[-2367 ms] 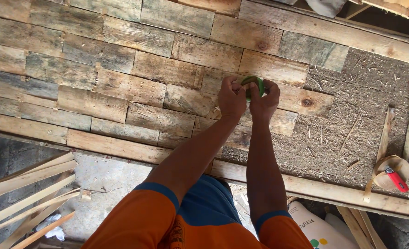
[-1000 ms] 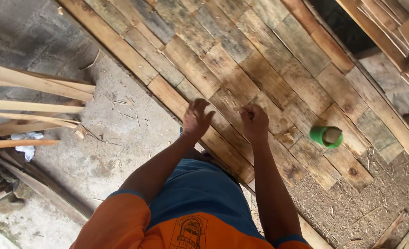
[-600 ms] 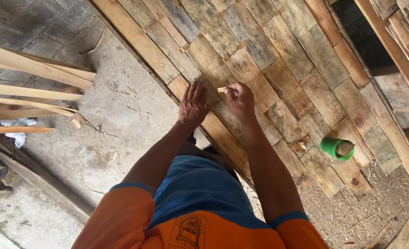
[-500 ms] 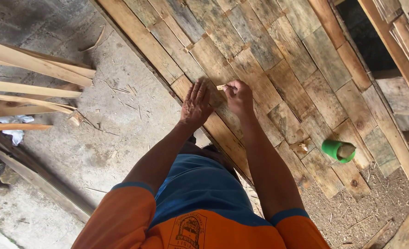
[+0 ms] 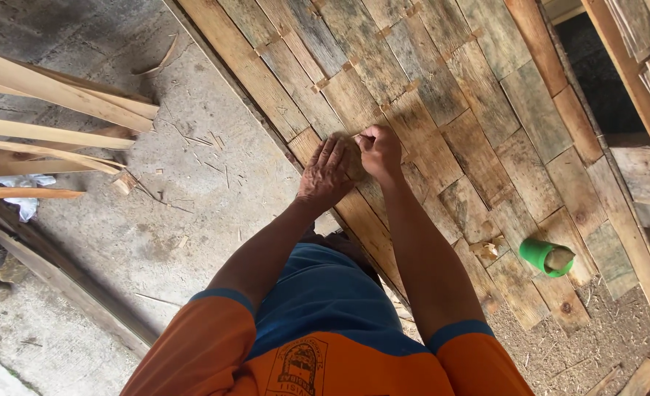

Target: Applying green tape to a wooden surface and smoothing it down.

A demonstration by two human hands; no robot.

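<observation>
Head view: left hand (image 5: 328, 170) now lies flat on the plank panel (image 5: 442, 110); right hand (image 5: 378, 150) has closed, its contents hidden.

Hands meet on a plank panel laid over a concrete floor.
The left hand (image 5: 330, 170) lies flat on the panel (image 5: 442, 110), touching the right hand (image 5: 378, 150); a cup (image 5: 545, 257) sits on the planks to their right, loose slats (image 5: 46, 132) well apart on the floor (image 5: 142, 227) at left.
</observation>
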